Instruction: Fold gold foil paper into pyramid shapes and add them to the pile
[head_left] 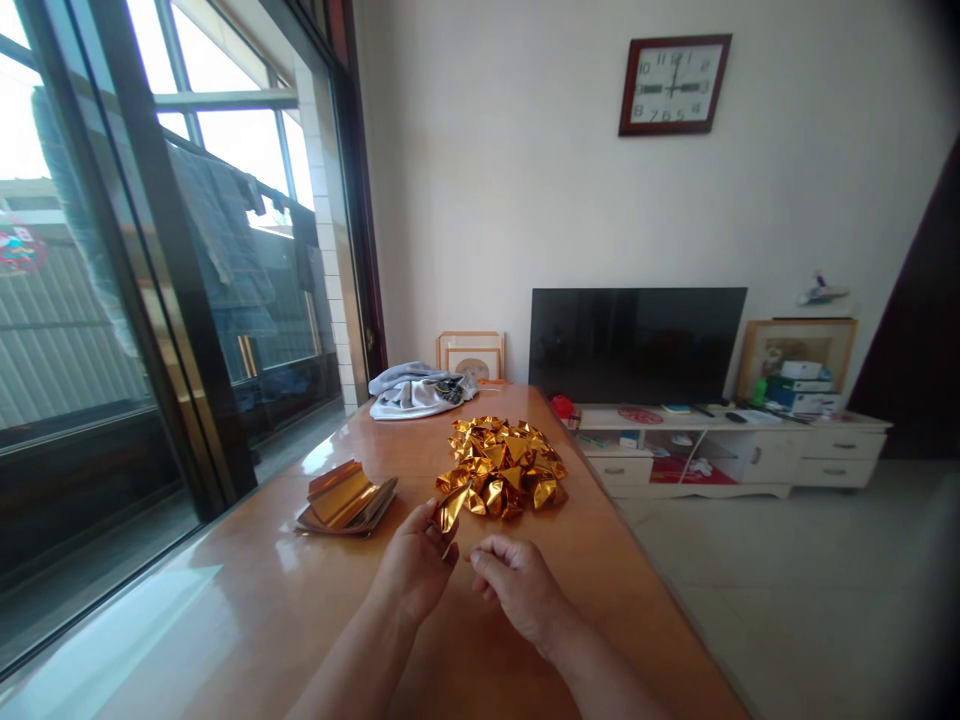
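My left hand (421, 562) pinches a folded piece of gold foil paper (452, 508) between thumb and fingers, its shiny side catching the light. Just to the right, my right hand (511, 578) is apart from that piece, its fingers curled in and thumb against the index finger, with nothing showing between them. Beyond both hands lies a heap of folded gold foil pieces (504, 462). On the left rests a stack of flat gold foil sheets (346, 500), the top ones bent upward.
Everything lies on a long glossy wooden table (300, 590). A bundle of grey cloth (420, 392) sits at its far end, near framed pictures (472, 355). A glass door (247, 250) stands left; a television (637, 345) tops a white cabinet (757, 458) beyond the right edge.
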